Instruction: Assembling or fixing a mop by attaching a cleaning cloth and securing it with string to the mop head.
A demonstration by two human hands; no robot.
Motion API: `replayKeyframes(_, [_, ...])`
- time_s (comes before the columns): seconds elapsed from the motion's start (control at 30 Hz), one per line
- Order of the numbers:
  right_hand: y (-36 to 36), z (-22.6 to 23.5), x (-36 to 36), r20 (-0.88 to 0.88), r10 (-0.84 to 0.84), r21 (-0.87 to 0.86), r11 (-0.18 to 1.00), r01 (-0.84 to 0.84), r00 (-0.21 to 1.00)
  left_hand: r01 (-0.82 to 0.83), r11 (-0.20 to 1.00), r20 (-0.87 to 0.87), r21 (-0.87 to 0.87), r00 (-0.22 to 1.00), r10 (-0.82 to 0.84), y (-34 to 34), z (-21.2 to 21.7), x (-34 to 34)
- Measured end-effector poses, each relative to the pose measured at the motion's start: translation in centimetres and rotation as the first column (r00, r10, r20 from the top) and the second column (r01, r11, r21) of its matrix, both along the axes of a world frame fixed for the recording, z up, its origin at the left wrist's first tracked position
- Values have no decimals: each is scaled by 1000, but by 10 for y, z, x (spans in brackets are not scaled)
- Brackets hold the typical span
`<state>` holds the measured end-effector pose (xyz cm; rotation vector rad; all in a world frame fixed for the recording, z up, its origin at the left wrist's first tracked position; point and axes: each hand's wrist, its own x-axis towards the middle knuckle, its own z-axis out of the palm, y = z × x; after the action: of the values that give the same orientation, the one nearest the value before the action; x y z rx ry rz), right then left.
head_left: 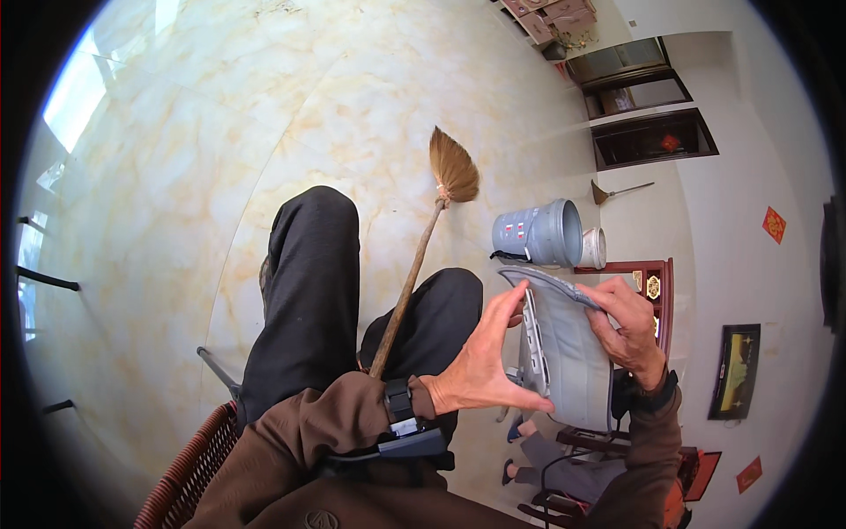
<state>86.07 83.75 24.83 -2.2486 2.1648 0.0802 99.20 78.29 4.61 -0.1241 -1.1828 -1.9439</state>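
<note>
My left hand (pixel 485 357) spans a slotted white plastic plate (pixel 534 344), with its thumb at one end and its fingers at the other. The plate lies along the edge of a grey, flexible pad (pixel 582 370), whose exact kind I cannot tell. My right hand (pixel 627 326) pinches the pad's dark-edged far border, and some of its fingers are hidden. A straw broom (pixel 456 167) lies apart from both hands, its wooden handle running across my legs to my left sleeve.
A large grey-blue bucket (pixel 538 234) and a smaller white bucket (pixel 595 249) stand beyond the pad. Another person's grey-trousered legs (pixel 564 472) show at the lower right. Below my left arm is a woven chair edge (pixel 189 467). Pale marbled floor (pixel 176 185) stretches ahead.
</note>
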Motion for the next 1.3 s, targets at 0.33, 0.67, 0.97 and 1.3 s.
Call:
replayKeyframes(0.33, [-3,9,27,-73,-31,-12,999,30,997,19,999,23,30,1000,-20,0,-4,-3])
replayKeyframes(0.67, [2,7,40,-130,34,-66,997,-43,991,-44,998,30,48,999,42,4,-8,-8])
replayKeyframes(0.97, [8,1,42,-129,49,-78,995,-59,990,-43,995,24,88,999,41,4,-9,-8])
replayKeyframes(1.3, [11,-1,43,-138,49,-78,995,-61,989,-76,995,51,70,996,72,2,-8,-9])
